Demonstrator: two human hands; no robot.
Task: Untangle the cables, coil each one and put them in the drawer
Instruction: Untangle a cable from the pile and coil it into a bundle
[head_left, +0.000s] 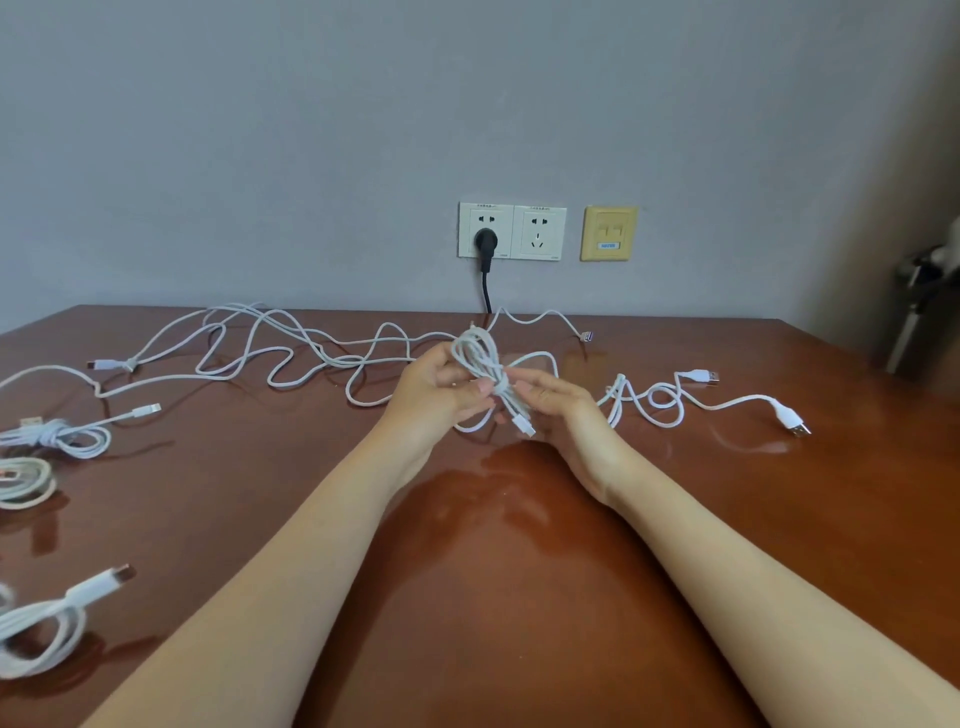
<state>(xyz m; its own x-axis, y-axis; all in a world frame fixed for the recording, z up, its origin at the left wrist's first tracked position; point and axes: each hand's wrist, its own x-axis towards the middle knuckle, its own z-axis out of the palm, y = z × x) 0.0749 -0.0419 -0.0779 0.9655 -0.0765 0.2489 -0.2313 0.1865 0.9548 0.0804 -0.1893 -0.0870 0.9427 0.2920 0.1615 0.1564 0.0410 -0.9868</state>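
A coiled white cable (479, 356) is held between the hands, above the worktop (493, 545); the left hand (441, 389) grips its loops; the right hand (558, 402) pinches the wrapped middle (its plug (524, 427) dangles below); loose cables (291, 345) sprawl just behind.

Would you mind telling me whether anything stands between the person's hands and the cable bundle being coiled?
Nothing visible does: the left hand and the right hand both hold the cable bundle between them, above the table. The drawer is not in view.
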